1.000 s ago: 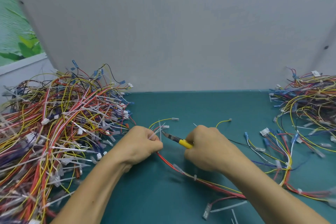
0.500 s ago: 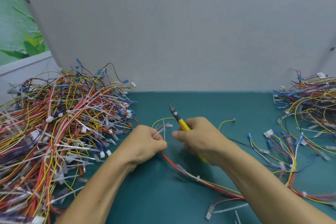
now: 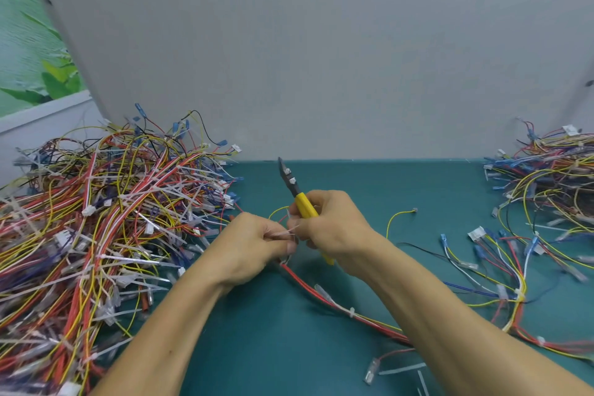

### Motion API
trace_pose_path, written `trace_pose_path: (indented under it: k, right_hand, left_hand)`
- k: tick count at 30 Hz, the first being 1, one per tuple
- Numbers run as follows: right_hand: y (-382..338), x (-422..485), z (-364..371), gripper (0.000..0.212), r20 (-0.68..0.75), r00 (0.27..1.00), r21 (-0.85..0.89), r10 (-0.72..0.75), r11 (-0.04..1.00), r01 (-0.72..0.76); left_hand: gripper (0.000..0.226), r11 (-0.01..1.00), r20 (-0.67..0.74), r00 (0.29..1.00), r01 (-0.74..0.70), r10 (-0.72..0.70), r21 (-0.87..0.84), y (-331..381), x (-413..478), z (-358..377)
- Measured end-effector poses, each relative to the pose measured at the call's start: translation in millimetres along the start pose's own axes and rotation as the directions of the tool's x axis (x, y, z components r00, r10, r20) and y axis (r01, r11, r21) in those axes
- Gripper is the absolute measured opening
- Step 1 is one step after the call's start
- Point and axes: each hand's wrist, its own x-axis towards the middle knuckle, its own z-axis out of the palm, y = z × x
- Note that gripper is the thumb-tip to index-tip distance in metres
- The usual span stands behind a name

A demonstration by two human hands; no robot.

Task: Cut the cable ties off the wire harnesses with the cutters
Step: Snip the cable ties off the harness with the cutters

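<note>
We see a grey wall (image 3: pixel 321 58) at the back and a green desk (image 3: pixel 273 347) in front of it. A big pile (image 3: pixel 96 219) of red, yellow and blue wires with white ties fills the left side of the desk. It comes close to the left arm. A small pile (image 3: pixel 546 177) lies far off at the right edge. Some loose wires (image 3: pixel 514 292) lie spread out between that pile and the right arm.

The two hands are together in the middle of the desk, almost touching. The left hand (image 3: pixel 254 251) is curled round one end of a harness (image 3: pixel 302 281). From there the harness runs over the desk to the right and goes under the right arm, which hides part of it. The right hand (image 3: pixel 334 228) grips the cutters (image 3: pixel 302 202) by the yellow handle. The dark tip points up and away from us, toward the wall, and touches no wire. Its blades look closed.

A thin white tie (image 3: pixel 289 230) shows in the gap between the hands. We cannot tell which fingers hold it.

A yellow wire (image 3: pixel 398 215) curls just behind the right hand. A few cut ties (image 3: pixel 401 368) lie near us, beside the right arm.
</note>
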Motion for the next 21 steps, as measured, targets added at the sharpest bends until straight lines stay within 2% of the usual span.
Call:
trace_pose_path:
  k: [2, 4, 6, 8, 10, 15, 21]
  right_hand:
    - [1.7, -3.8, -2.3, 0.009, -0.001, 1.000, 0.025, 0.022, 0.999, -0.022]
    - [6.6, -9.6, -9.4, 0.003, -0.034, 0.996, -0.023, 0.085, 0.996, -0.086]
    - [12.7, -20.0, -24.4, 0.008, -0.029, 0.992, -0.228, 0.121, 0.966, -0.125]
    - [17.1, -35.2, -41.4, 0.010, 0.020, 0.991, -0.535, 0.132, 0.839, -0.101]
    - [18.1, -48.8, -50.5, 0.011, 0.056, 0.989, -0.702, 0.136, 0.710, -0.058]
    - [11.0, -63.2, -40.3, 0.004, 0.124, 0.989, -0.867, 0.078, 0.494, 0.070]
    - [3.5, -59.7, -30.2, 0.010, 0.148, 0.987, -0.900, 0.068, 0.424, 0.105]
  left_hand:
    - [0.026, 0.999, 0.006, 1.000, 0.001, -0.001, -0.034, -3.7, 0.8, 2.3]
    - [0.017, 0.995, -0.003, 0.999, 0.041, -0.042, -0.093, -7.7, 0.8, 4.5]
    - [0.016, 0.987, -0.007, 0.997, 0.071, -0.073, -0.146, -10.7, 0.9, 5.4]
    - [0.016, 0.981, -0.015, 0.996, 0.089, -0.093, -0.170, -10.7, 1.1, 5.2]
    - [0.018, 0.974, -0.018, 0.993, 0.110, -0.116, -0.198, -10.2, 1.3, 4.8]
    - [0.015, 0.951, -0.020, 0.988, 0.141, -0.153, -0.273, -11.1, 1.8, 4.4]
    - [0.012, 0.948, -0.020, 0.989, 0.138, -0.149, -0.288, -15.8, 3.9, 4.6]
